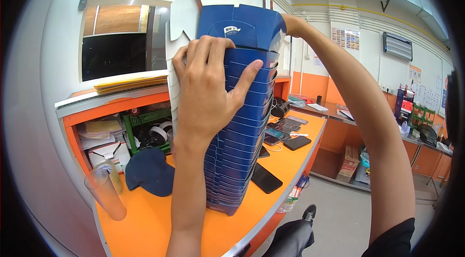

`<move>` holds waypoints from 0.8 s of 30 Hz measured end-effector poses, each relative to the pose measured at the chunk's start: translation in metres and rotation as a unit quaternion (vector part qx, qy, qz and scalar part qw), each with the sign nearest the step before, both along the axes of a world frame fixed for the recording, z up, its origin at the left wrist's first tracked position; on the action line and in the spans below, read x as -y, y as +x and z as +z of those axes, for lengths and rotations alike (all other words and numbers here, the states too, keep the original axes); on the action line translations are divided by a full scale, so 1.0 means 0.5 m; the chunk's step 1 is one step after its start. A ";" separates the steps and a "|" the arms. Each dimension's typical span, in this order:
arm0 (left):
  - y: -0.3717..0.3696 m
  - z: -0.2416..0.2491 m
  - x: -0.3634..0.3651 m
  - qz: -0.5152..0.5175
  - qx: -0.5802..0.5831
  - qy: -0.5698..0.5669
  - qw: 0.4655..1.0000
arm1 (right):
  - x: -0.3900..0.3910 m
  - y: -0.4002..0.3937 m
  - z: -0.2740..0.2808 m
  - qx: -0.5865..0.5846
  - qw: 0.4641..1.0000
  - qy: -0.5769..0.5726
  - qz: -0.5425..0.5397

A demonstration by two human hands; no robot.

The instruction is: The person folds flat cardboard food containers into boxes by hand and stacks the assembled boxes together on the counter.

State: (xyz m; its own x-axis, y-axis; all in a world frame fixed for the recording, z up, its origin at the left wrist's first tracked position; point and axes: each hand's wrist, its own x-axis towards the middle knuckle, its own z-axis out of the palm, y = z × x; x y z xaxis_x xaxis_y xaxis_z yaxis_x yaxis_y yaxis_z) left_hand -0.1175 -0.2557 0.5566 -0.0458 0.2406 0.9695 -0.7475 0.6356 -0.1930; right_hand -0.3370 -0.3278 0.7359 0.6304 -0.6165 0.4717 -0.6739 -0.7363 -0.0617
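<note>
A tall stack of nested blue cartons point(242, 126) stands on the orange counter point(150, 233), with white flaps on its left side. My left hand point(208, 80) lies against the front near the top, its thumb apart and its fingers over the upper rim of a carton. Above it, the topmost carton point(242, 17) sits a little raised, with a small white label. My right arm reaches round to the far right side of that carton, where part of my right hand point(292, 25) shows; its fingers are hidden behind the carton.
A dark blue cap point(151, 172) and a clear cup point(106, 196) are left of the stack. Several phones, one black point(266, 178), lie at its right. A shelf point(72, 121) holds papers and a green basket point(130, 133). A steel table point(329, 111) stands beyond.
</note>
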 end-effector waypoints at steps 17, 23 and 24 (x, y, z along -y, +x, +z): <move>-0.004 -0.001 -0.013 -0.032 0.020 0.001 0.999 | -0.220 0.103 -0.079 0.043 0.977 -0.201 -0.055; 0.002 0.001 -0.017 -0.022 0.016 0.013 1.000 | -0.262 0.137 -0.049 -0.042 0.999 -0.025 0.017; 0.004 0.001 -0.017 -0.023 0.018 0.014 0.999 | -0.228 0.139 -0.050 -0.009 1.000 -0.020 -0.022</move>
State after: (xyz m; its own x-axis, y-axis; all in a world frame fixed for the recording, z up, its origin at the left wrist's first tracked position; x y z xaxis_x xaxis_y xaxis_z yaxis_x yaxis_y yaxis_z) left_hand -0.1156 -0.2472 0.5571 -0.0704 0.2151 0.9741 -0.7107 0.6743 -0.2003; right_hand -0.2672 -0.2138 0.7108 0.6118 -0.6247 0.4852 -0.7063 -0.7076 -0.0204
